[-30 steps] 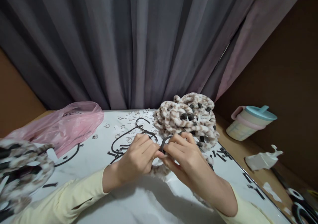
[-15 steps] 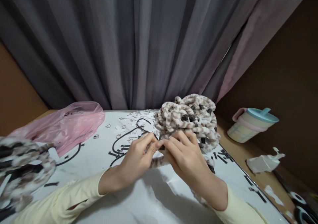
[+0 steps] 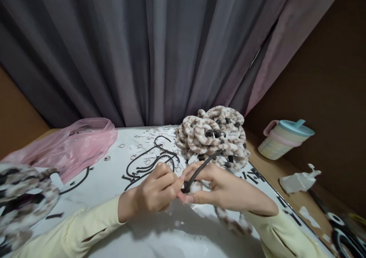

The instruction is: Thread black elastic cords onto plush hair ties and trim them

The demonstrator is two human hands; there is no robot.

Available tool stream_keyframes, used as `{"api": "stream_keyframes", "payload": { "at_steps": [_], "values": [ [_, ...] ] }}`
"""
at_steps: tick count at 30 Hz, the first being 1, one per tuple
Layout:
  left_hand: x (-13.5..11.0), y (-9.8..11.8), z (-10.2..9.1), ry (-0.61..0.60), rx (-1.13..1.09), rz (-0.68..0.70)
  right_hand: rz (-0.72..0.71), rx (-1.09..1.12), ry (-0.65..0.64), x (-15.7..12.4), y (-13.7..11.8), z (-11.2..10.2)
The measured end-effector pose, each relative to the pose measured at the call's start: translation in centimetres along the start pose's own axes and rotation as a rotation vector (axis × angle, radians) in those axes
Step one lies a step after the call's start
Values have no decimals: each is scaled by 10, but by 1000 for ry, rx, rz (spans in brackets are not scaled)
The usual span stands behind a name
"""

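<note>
My left hand [image 3: 157,189] is closed in a pinch, its fingertips meeting those of my right hand [image 3: 220,185]. A black cord [image 3: 204,169] rises from between the thumb and fingers of my right hand, its free end pointing up and right. What my left fingertips grip is partly hidden, but it is at the lower end of this cord. White-and-brown fuzzy material [image 3: 197,186] shows within my right hand's grip. A fuzzy strand [image 3: 233,221] hangs below that hand. Behind it lies a pile of fuzzy spotted loops [image 3: 211,132] with black bands.
Black cords [image 3: 140,155] and small rings [image 3: 148,132] lie on the white table. At left are a pink plastic bag [image 3: 94,143] and more fuzzy loops [image 3: 25,200]. Short black pieces [image 3: 253,176], a lidded cup [image 3: 283,139], a white tissue pack [image 3: 299,181] and scissors [image 3: 345,235] are at right.
My right hand has turned over, thumb now below the fingers. The black cord now sticks up from its grip. My left hand has curled more and moved slightly lower.
</note>
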State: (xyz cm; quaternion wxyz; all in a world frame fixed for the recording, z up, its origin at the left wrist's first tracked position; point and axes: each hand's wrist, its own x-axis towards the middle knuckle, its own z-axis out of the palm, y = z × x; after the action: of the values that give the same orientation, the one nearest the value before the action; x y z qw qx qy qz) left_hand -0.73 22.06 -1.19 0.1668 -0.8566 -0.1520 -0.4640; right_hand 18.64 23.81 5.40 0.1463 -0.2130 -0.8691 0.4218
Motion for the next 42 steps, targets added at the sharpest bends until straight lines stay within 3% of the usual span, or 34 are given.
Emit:
{"api": "stream_keyframes", "payload": {
  "at_steps": [6, 15, 18, 22, 26, 30, 33, 36, 40, 42],
  "values": [
    [2, 2, 2, -5, -32, 6, 12, -47, 147, 0, 0, 10],
    [11, 13, -2, -106, -170, -304, -69, -119, 364, 3, 7, 20],
    [11, 17, -3, -130, -169, -374, -123, -271, 391, 0, 11, 25],
    [11, 20, -5, -228, -110, -449, -89, -489, 390, -6, 17, 32],
    [13, 20, -7, -360, -103, -478, -102, -554, 413, -9, 21, 35],
    [14, 19, -7, -348, -128, -471, -77, -601, 418, -7, 20, 35],
    [13, 16, -6, -284, -147, -485, 1, -570, 374, -5, 17, 31],
    [11, 12, -5, -222, -153, -457, 116, -458, 252, -5, 16, 17],
    [12, 6, -4, -188, -140, -405, 207, -127, 100, -5, 15, -5],
    [12, 4, -4, -188, -148, -401, 269, 76, 119, -3, 15, -10]
  ]
}}
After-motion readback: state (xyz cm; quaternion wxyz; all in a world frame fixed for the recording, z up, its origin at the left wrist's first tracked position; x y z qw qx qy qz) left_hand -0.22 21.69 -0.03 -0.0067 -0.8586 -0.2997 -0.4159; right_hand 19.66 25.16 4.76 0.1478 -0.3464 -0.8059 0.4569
